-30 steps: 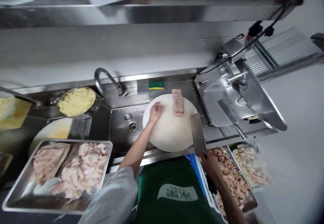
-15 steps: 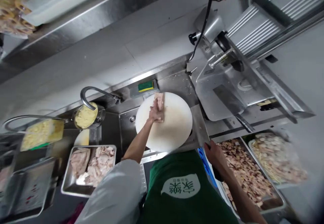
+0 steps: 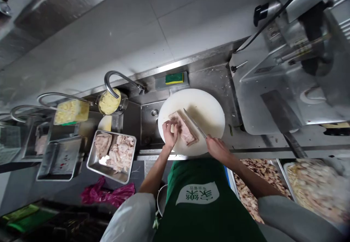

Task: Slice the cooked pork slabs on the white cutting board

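A pale pink slab of meat (image 3: pixel 187 132) lies at a slant on the round white cutting board (image 3: pixel 213 107). My left hand (image 3: pixel 170 134) is at its left edge, fingers bent and pressed against the meat. My right hand (image 3: pixel 217 148) is closed round the handle of a knife (image 3: pixel 194 123) at the board's front right. The blade points up and left, seen nearly edge-on, just right of the slab. I cannot tell whether the blade touches the meat.
A metal tray (image 3: pixel 91 167) of meat pieces stands left. Behind are a faucet (image 3: pixel 108 79) and a green-yellow sponge (image 3: pixel 174 78). A slicing machine (image 3: pixel 254 114) with a cleaver (image 3: pixel 276 109) on it stands right. Trays of chopped meat (image 3: pixel 246 187) sit front right.
My right hand has brought the knife from the board's right side over the board. The slab now lies nearer me and slanted, and my left hand has moved to its left edge. The view has shifted.
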Demonstrator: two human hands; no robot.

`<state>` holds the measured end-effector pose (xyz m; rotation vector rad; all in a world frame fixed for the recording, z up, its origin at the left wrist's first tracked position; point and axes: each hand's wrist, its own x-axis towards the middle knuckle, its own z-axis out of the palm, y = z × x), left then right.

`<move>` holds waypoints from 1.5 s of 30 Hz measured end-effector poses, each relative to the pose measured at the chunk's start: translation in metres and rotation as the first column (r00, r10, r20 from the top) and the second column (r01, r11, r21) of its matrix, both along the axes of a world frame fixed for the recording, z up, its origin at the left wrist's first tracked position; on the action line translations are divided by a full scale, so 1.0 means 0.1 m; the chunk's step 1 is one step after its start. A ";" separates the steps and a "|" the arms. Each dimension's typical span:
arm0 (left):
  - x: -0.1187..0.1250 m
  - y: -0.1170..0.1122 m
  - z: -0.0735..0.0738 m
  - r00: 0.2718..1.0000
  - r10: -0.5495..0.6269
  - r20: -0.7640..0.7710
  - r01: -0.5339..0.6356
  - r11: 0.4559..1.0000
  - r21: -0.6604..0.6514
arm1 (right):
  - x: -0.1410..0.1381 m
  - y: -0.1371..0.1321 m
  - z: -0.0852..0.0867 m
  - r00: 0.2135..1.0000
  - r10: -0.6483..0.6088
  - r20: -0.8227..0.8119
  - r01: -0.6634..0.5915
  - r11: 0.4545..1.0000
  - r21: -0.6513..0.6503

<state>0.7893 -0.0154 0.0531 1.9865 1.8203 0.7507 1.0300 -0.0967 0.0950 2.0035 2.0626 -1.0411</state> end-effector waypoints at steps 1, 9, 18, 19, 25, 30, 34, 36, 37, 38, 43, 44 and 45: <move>0.00 0.10 -0.02 0.997 -0.077 -0.011 0.077 0.997 0.016 | -0.08 0.04 0.02 1.000 0.031 0.003 -0.031 1.000 0.002; -0.05 0.37 -0.20 0.966 -0.251 -0.056 0.251 0.968 0.002 | -0.48 0.20 0.10 0.997 0.078 0.002 -0.078 0.996 -0.047; -0.04 0.54 -0.34 0.950 -0.304 -0.065 0.304 0.953 -0.014 | -0.63 0.08 0.33 0.995 0.076 0.063 -0.067 0.989 -0.136; -0.03 0.57 -0.36 0.946 -0.318 -0.068 0.316 0.948 -0.037 | -0.63 0.08 0.36 0.996 0.075 0.051 -0.066 0.987 -0.149; -0.06 0.61 -0.44 0.947 -0.313 -0.078 0.306 0.948 -0.090 | -0.59 0.17 0.44 0.997 0.073 0.001 -0.071 0.979 -0.190; -0.08 0.61 -0.48 0.941 -0.331 -0.076 0.328 0.943 -0.046 | -0.57 0.22 0.46 0.994 0.106 0.007 -0.102 0.973 -0.208; -0.08 0.63 -0.50 0.941 -0.334 -0.055 0.335 0.942 0.020 | -0.57 0.22 0.46 0.991 0.136 0.017 -0.129 0.968 -0.216; -0.08 0.63 -0.51 0.941 -0.335 -0.051 0.337 0.941 0.036 | -0.55 0.21 0.46 0.991 0.134 0.017 -0.127 0.968 -0.218; -0.08 0.63 -0.51 0.940 -0.338 -0.049 0.340 0.940 0.040 | -0.54 0.20 0.46 0.992 0.128 0.012 -0.123 0.968 -0.221; -0.07 0.63 -0.51 0.938 -0.343 -0.047 0.345 0.938 0.041 | -0.54 0.20 0.46 0.993 0.120 0.004 -0.116 0.967 -0.226; -0.08 0.64 -0.51 0.942 -0.331 -0.046 0.334 0.941 0.062 | -0.57 0.34 0.44 0.996 0.084 -0.022 -0.087 0.969 -0.232; -0.08 0.64 -0.51 0.943 -0.330 -0.047 0.333 0.941 0.064 | -0.58 0.36 0.44 0.997 0.078 -0.023 -0.081 0.971 -0.223; -0.08 0.64 -0.51 0.942 -0.333 -0.049 0.336 0.940 0.061 | -0.58 0.35 0.44 0.997 0.075 -0.024 -0.079 0.972 -0.221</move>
